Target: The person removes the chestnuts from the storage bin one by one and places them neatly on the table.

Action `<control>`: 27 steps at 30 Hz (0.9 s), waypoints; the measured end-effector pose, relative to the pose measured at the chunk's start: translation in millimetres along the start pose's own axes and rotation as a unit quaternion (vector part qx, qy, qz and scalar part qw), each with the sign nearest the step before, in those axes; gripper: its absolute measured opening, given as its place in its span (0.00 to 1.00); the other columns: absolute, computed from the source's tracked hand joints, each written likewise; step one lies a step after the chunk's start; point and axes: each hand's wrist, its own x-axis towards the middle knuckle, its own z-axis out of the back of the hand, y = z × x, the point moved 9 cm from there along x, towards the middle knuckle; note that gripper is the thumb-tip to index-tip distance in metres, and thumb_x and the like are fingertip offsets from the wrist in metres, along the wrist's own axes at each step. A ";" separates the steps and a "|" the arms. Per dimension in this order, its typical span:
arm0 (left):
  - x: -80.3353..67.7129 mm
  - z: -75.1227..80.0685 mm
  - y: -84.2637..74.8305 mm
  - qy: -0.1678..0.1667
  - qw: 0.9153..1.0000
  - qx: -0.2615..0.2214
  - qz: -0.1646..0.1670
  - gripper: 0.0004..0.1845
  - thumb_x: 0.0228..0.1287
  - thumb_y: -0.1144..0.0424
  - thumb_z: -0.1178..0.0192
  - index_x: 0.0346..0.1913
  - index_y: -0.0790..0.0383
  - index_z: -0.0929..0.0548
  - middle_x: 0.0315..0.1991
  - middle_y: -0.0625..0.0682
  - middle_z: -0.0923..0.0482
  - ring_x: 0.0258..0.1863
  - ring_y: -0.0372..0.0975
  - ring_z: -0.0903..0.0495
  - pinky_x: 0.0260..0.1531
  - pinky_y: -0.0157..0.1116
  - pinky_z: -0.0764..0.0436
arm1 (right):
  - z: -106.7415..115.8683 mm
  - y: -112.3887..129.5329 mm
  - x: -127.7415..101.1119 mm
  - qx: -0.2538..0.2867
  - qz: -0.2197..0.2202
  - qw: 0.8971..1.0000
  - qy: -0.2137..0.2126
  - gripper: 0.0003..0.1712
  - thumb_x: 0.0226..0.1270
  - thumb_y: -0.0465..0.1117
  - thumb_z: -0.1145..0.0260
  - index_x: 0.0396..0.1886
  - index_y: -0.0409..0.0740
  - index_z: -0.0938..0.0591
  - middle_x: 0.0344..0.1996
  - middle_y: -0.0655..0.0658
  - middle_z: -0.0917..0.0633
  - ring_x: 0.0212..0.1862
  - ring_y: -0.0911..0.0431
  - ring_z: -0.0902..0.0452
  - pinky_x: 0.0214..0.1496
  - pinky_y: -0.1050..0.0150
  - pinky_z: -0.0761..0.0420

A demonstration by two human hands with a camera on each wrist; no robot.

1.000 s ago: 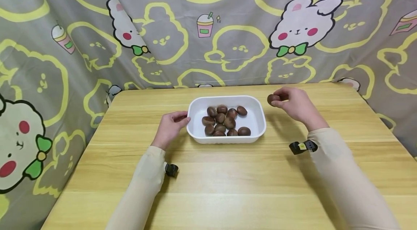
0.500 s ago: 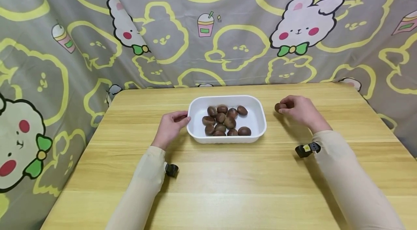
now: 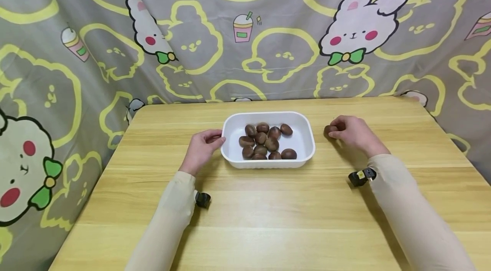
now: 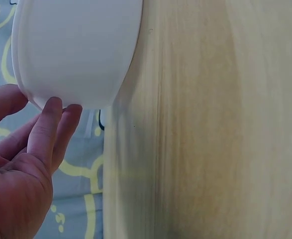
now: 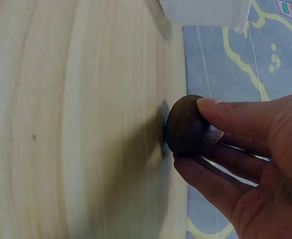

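A white plastic tray (image 3: pixel 268 163) stands on the wooden table with several brown chestnuts (image 3: pixel 271 143) inside, grouped from its middle to its left. My left hand (image 3: pixel 201 148) holds the tray's left end, thumb at the rim and fingertips against the outer wall, as the left wrist view shows. To the right of the tray, my right hand (image 3: pixel 354 134) pinches a single chestnut (image 5: pixel 188 127) between thumb and fingers. That chestnut is low, right at the tabletop, with its shadow meeting it in the right wrist view.
The wooden table (image 3: pixel 253 220) reaches back to a grey curtain (image 3: pixel 284 53) printed with yellow outlines and white rabbits. A black wrist camera (image 3: pixel 202 200) sits on the left sleeve, and another camera (image 3: pixel 360 177) on the right one.
My right hand has moved right and down to the tabletop with the chestnut, away from the tray. The left hand and the tray have stayed in place.
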 end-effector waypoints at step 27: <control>-6.1 -1.5 -12.2 0.017 1.000 -0.004 0.005 0.19 0.69 0.69 0.39 0.59 0.76 0.24 0.54 0.67 0.22 0.54 0.51 0.21 0.51 0.37 0.21 | 2.0 7.5 -2.7 0.014 0.001 1.000 0.006 0.30 0.71 0.45 0.36 0.62 0.27 0.28 0.56 0.26 0.24 0.57 0.33 0.28 0.61 0.38 0.31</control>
